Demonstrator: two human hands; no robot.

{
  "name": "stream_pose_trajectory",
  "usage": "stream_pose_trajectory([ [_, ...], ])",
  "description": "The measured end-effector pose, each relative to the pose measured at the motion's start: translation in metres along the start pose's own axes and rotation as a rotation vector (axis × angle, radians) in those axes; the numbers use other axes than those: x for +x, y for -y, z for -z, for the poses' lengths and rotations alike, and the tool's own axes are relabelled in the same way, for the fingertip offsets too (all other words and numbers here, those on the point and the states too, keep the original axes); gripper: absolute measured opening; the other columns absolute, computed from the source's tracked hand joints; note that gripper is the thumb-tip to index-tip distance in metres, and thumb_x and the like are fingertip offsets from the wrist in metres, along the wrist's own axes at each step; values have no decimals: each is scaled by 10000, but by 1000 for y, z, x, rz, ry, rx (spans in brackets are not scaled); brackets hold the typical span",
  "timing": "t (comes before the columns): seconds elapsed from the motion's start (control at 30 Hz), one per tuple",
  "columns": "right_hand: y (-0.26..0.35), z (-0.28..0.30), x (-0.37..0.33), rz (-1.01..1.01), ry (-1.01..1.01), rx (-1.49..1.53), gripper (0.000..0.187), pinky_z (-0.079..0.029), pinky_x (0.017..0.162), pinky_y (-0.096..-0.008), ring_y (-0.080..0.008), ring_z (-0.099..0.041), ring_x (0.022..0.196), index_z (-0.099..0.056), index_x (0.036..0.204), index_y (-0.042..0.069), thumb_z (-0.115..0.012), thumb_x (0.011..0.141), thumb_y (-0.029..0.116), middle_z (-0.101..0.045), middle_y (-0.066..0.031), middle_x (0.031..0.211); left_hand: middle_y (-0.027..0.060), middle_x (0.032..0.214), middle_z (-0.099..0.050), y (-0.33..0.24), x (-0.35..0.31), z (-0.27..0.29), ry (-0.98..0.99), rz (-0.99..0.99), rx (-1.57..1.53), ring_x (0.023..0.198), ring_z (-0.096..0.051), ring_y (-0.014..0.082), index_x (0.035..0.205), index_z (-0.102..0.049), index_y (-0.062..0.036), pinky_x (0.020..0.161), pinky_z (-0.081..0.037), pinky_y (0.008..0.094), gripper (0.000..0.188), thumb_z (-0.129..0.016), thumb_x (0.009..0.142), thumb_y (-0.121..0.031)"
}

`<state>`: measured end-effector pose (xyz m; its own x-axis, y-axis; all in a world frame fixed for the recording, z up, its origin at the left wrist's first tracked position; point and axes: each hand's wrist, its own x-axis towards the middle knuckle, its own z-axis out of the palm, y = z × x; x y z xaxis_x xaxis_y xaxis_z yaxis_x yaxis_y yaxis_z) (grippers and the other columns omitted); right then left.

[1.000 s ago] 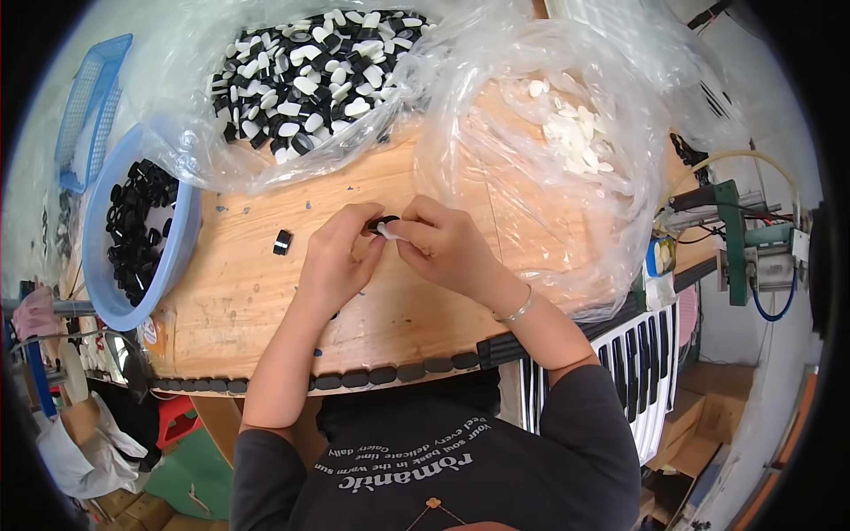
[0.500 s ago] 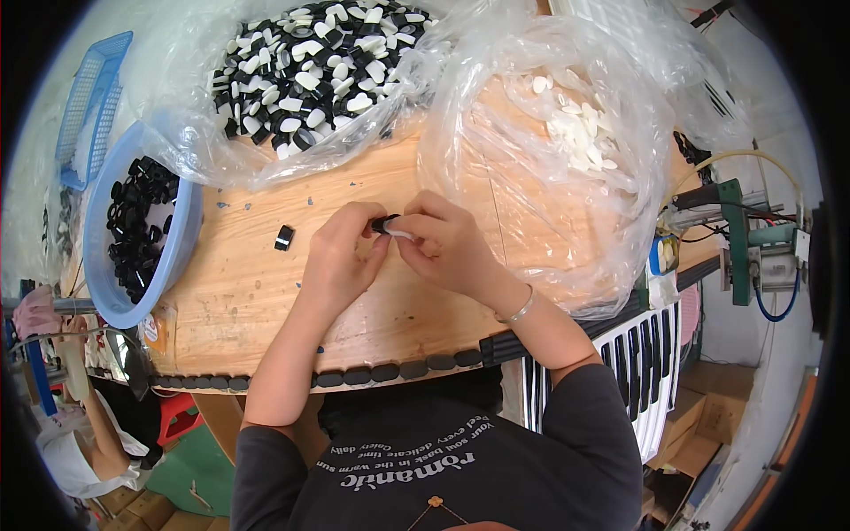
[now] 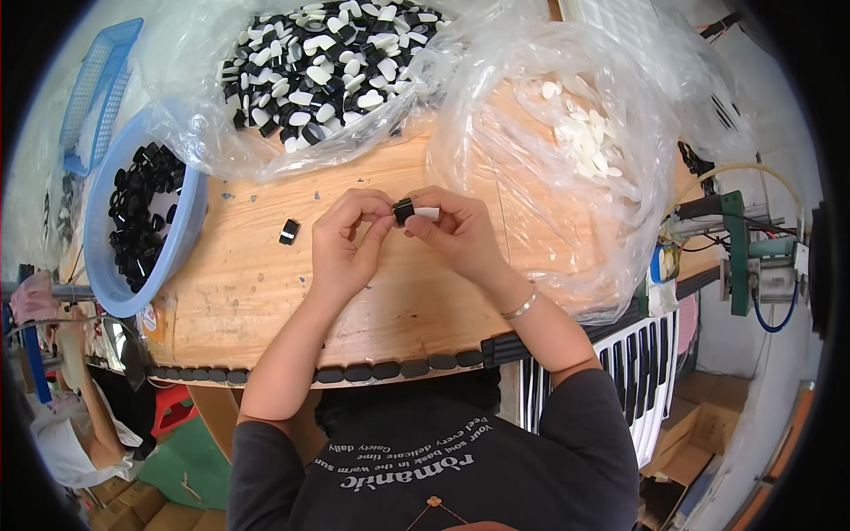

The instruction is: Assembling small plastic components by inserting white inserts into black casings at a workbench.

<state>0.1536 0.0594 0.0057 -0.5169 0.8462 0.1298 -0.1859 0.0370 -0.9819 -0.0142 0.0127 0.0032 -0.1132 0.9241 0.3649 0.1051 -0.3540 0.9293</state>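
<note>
In front of my chest, a small black plastic piece (image 3: pixel 403 211) is held between the fingertips of both hands. My left hand (image 3: pixel 347 241) pinches its left side with thumb and index finger. My right hand (image 3: pixel 459 234) grips it from the right, and a white oval piece (image 3: pixel 428 213) sticks out between the right fingers. Whether the white piece touches the black one is hard to see. A single black piece with a shiny band (image 3: pixel 289 232) lies on the wooden table (image 3: pixel 239 310), left of my left hand.
A blue basin (image 3: pixel 197 221) of black pieces stands at the left. Clear plastic bags hold mixed black-and-white pieces (image 3: pixel 328 71) at the back and white ovals (image 3: pixel 589 137) at the right. A green-framed machine (image 3: pixel 733 239) stands far right. Another person's arm (image 3: pixel 93 403) shows lower left.
Both hands have turned the pieces, so the black one now shows a broader face and the white one points right. The whole view has shifted slightly.
</note>
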Motion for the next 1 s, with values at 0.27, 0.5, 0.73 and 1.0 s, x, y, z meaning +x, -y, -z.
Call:
stream_pose_trajectory([
  [0.27, -6, -1, -1, 112, -4, 57, 156, -483, 760, -217, -96, -565, 919, -619, 998, -30, -633, 847, -68, -589, -70, 1062, 77, 1039, -534, 0, 0, 2, 51, 117, -198, 902, -535, 116, 907, -582, 24, 794, -442, 220, 144, -581, 820, 138],
  [0.5, -3, -2, -1, 182, 24, 65, 165, -489, 768, -227, -109, -572, 928, -627, 1001, -27, -624, 845, -80, -590, -89, 1074, 60, 1007, -529, -1, -1, 2, 83, 108, -228, 879, -501, 90, 901, -586, 13, 749, -410, 204, 148, -585, 819, 136],
  [0.73, 2, 1, -1, 187, 80, 105, 166, -493, 781, -231, -110, -577, 928, -642, 994, -20, -631, 839, -78, -588, -87, 1076, 46, 993, -519, -2, 0, 6, 141, 163, -342, 864, -479, 90, 893, -571, 2, 755, -386, 199, 122, -582, 838, 110],
  [1.0, 6, -6, -2, 122, -105, 147, 252, -510, 739, -209, -116, -618, 903, -524, 1062, -3, -644, 846, -52, -623, -73, 977, 38, 968, -464, 4, -5, -2, 51, 98, -191, 853, -422, 87, 974, -447, -48, 809, -353, 206, 34, -459, 955, -23],
])
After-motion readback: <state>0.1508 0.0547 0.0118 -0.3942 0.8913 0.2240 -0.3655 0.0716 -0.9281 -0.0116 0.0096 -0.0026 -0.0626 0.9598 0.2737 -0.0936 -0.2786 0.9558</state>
